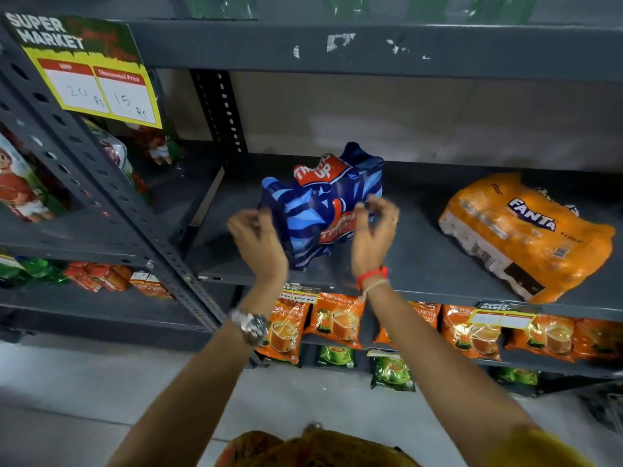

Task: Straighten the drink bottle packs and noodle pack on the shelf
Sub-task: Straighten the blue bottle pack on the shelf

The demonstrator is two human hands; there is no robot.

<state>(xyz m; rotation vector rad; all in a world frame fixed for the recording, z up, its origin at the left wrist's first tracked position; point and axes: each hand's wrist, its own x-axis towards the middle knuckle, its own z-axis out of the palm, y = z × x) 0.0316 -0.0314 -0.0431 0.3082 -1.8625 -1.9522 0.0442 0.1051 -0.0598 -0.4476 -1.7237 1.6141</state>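
A blue Thums Up bottle pack (320, 210) stands on the grey middle shelf (421, 264), turned at an angle. My left hand (258, 244) is at its left side and my right hand (374, 230) at its right front. Both have their fingers curled and apart, and neither clearly grips the wrap. An orange Fanta bottle pack (526, 230) lies skewed on the same shelf to the right, near the front edge. Printed food packs (23, 183) sit in the left bay; I cannot tell which is the noodle pack.
A perforated grey upright (111, 197) divides the bays, with a yellow price sign (91, 72) hanging on it. Orange tea packets (340, 321) and green packets (392, 372) fill the lower shelves. Green bottles (222, 6) stand on the top shelf.
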